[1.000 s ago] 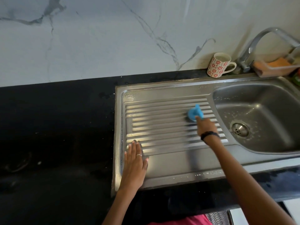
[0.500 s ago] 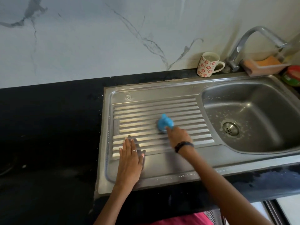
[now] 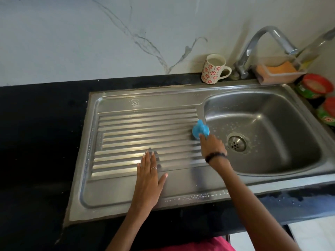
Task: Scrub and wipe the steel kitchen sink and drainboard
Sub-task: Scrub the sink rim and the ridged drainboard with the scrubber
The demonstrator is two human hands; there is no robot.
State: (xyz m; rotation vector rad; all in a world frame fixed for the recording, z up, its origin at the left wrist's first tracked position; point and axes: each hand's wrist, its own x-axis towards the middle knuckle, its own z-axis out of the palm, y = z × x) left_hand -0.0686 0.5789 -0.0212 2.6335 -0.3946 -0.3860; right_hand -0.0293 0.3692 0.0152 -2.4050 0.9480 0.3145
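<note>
The steel sink (image 3: 272,109) is set into a black counter (image 3: 36,142), with its ribbed drainboard (image 3: 145,127) to the left of the basin and joined to it in 1 sheet of dull grey metal. The ribs run lengthwise toward the basin and catch pale light in streaks near their left ends. Small white soap flecks dot the basin floor around the round drain (image 3: 236,144), and a line of droplets lies along the sink's front rim. The right hand (image 3: 212,144) grips a blue scrubber (image 3: 200,130) pressed on the drainboard at its right end, just beside the basin's edge; a dark band circles that wrist. The left hand (image 3: 150,171) lies flat on the drainboard's front part, fingers straight and together, thumb spread, holding nothing, with a ring on 1 finger. Behind the sink, a white mug (image 3: 213,71) with red flowers stands against the marble wall, next to the curved tap (image 3: 253,44). A sponge (image 3: 279,69) sits in a tray right of the tap, and 2 red-lidded jars (image 3: 315,86) stand at the sink's far right corner.
</note>
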